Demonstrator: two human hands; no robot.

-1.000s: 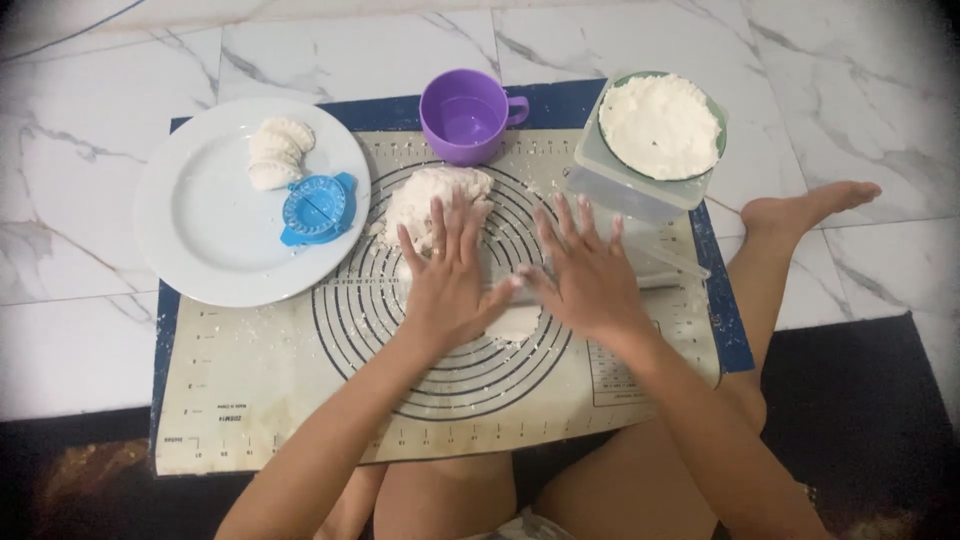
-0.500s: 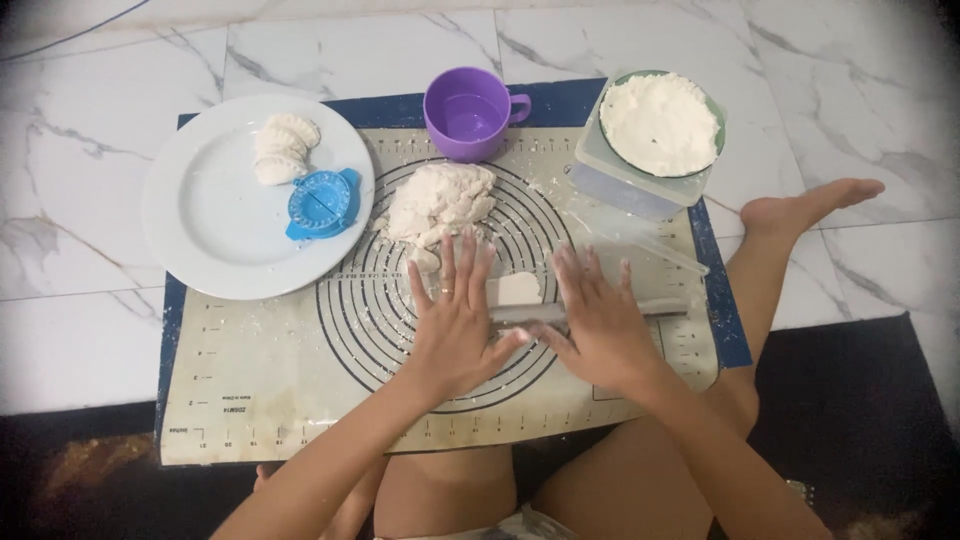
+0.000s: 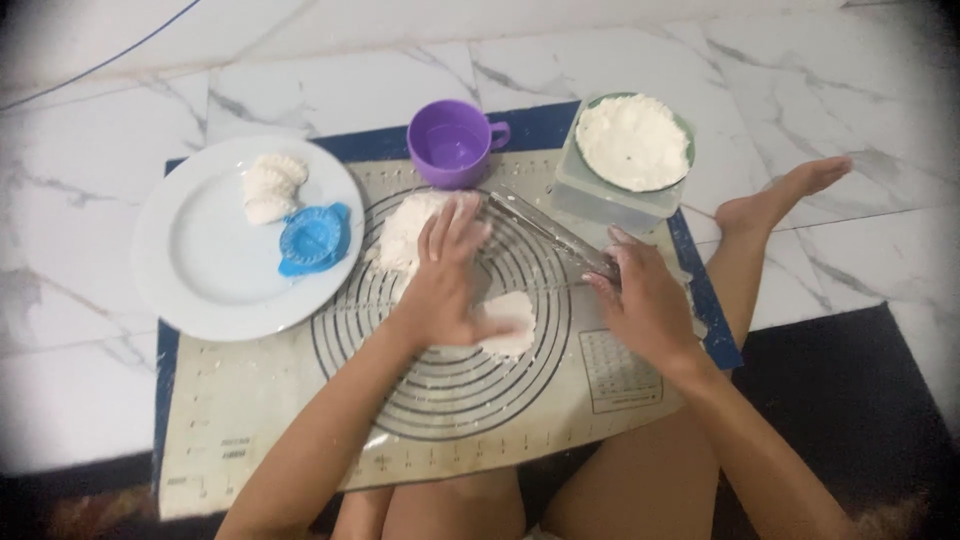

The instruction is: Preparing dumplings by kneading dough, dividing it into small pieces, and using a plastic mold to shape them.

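My left hand [image 3: 447, 275] lies flat on the baking mat [image 3: 250, 410], fingers spread, its thumb touching a small flattened piece of dough [image 3: 512, 322]. Its fingertips reach the larger lump of dough [image 3: 408, 228] at the back of the mat's circles. My right hand [image 3: 648, 296] holds the near end of a clear rolling pin [image 3: 545, 229], which slants across the mat toward the purple cup [image 3: 453, 142].
A white plate [image 3: 215, 290] at the left carries folded dumplings [image 3: 268, 186] and a blue dumpling press [image 3: 313, 238]. A bowl of white flour [image 3: 634, 142] sits on a clear box at the back right. My bare foot [image 3: 775, 200] rests on the marble floor, right of the mat.
The rolling pin has swung from lying across the mat under both palms to slanting away. My right hand now grips its end; my left hand has come off it onto the mat.
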